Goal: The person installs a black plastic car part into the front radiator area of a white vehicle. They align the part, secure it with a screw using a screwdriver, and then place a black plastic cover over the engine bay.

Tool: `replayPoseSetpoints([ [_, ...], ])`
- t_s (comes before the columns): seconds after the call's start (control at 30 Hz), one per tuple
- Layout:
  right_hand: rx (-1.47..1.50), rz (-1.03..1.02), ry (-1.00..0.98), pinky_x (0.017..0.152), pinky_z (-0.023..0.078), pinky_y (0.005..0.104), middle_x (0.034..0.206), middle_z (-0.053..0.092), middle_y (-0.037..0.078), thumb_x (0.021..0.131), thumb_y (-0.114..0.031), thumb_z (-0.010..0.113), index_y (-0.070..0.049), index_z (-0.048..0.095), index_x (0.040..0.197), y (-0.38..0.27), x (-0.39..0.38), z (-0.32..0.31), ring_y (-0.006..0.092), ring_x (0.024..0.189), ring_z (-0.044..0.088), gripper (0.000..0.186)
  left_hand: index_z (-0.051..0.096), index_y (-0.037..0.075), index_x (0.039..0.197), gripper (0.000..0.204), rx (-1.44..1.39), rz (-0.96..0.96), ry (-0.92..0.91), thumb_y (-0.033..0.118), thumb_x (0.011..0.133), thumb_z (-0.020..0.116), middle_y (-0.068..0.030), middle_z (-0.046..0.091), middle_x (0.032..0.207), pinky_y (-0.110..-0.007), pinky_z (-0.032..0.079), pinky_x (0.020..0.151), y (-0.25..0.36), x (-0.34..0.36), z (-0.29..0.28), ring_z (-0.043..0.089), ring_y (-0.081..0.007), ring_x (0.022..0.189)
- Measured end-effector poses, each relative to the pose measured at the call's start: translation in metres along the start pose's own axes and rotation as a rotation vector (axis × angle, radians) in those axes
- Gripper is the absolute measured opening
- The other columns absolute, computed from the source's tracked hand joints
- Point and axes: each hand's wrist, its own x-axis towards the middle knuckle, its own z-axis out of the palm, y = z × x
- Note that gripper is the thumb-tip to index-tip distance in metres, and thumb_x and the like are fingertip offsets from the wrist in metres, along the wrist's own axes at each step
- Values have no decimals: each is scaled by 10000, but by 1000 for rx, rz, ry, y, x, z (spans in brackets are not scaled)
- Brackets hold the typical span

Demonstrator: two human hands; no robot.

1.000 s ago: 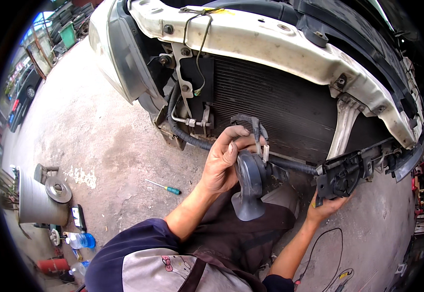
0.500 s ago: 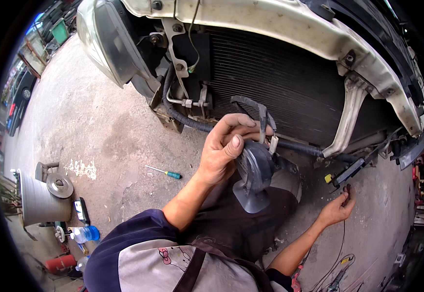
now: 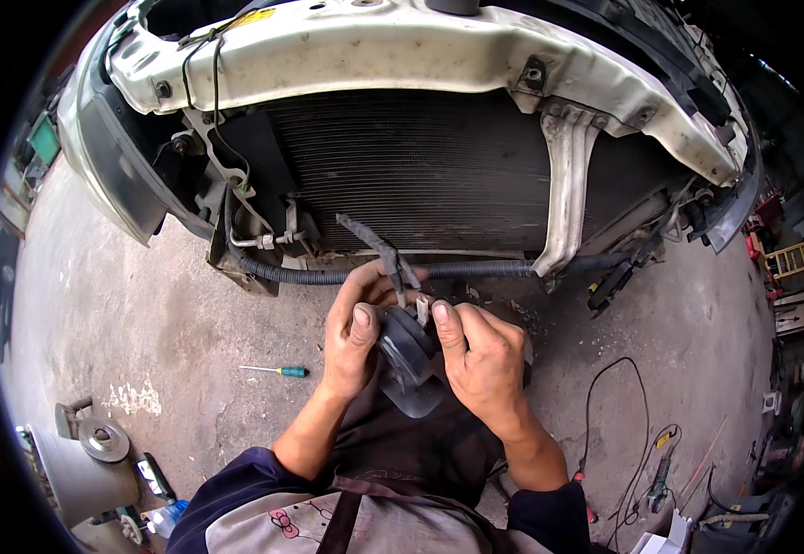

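Near the radiator, the left grip clasps a dark horn; the right grip holds something indiscernible, and skewed pulling could crack the pale connector.

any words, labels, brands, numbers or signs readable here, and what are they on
No text reads clearly enough to quote.
Yellow sticker on the white metal beam: too small to read.
White marks on the floor: cannot tell whether they are writing.
Black flared part in the left hand: no lettering visible.
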Motion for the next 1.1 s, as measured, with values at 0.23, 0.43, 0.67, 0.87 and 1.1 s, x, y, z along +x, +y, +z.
replayPoseSetpoints([
  [0.23, 201, 172, -480, 561, 436, 465, 673, 583, 199, 1028, -221, 541, 23, 554, 803, -10, -14, -14, 423, 619, 584, 333, 631, -24, 706, 517, 679, -7, 180, 371, 1013, 500, -73, 546, 584, -329, 381, 538, 21, -14, -14, 497, -161, 540],
  [0.43, 159, 102, -852, 702, 486, 519, 792, 628, 247, 989, -276, 555, 36, 555, 849, -7, -20, -19, 476, 799, 620, 342, 462, -13, 629, 469, 832, 65, -146, 280, 979, 571, -95, 404, 538, -369, 314, 486, 45, -7, -16, 395, -212, 475],
  [0.67, 420, 41, -1019, 657, 463, 538, 666, 577, 310, 1006, -270, 499, 70, 517, 750, -23, -13, -17, 510, 704, 602, 426, 549, -16, 657, 562, 581, -279, -171, 397, 1034, 497, -50, 499, 571, -334, 356, 542, 58, -13, -37, 430, -99, 574],
  [0.87, 595, 40, -1044, 545, 397, 508, 563, 486, 265, 1021, -318, 516, 36, 436, 677, -32, -38, -13, 468, 560, 522, 500, 648, -20, 756, 620, 394, -499, -127, 482, 1028, 408, -56, 594, 645, -317, 403, 592, 39, -49, -61, 534, -133, 627],
  [1.1, 557, 12, -1129, 605, 421, 525, 661, 557, 300, 995, -284, 540, 58, 456, 668, -22, -7, -12, 499, 670, 568, 481, 676, -16, 904, 686, 143, -584, -82, 594, 1012, 382, -76, 658, 710, -294, 458, 567, 6, -43, -88, 576, -127, 597],
])
